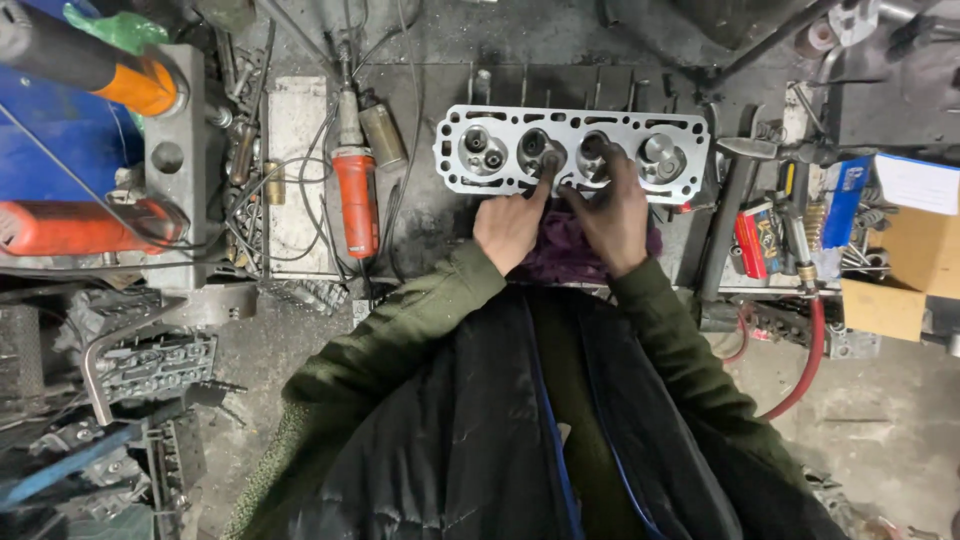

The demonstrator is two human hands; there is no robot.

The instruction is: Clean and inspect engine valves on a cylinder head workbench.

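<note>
A silver cylinder head [455, 135] with several round chambers lies flat on the dark workbench in front of me. My left hand [508, 228] points a finger into the second chamber from the left, touching a valve [549, 158] there. My right hand [615, 215] rests its fingertips on the third chamber [592, 148]. A purple rag [556, 255] lies under both hands at the near edge of the bench. Neither hand grips anything that I can see.
An orange-handled power tool [355, 195] and a metal canister [382, 134] lie left of the head. A hammer [775, 150], small boxes [758, 238] and a cardboard box [915, 255] crowd the right. A red hose [812, 350] hangs down right. Engine parts [150, 360] sit at lower left.
</note>
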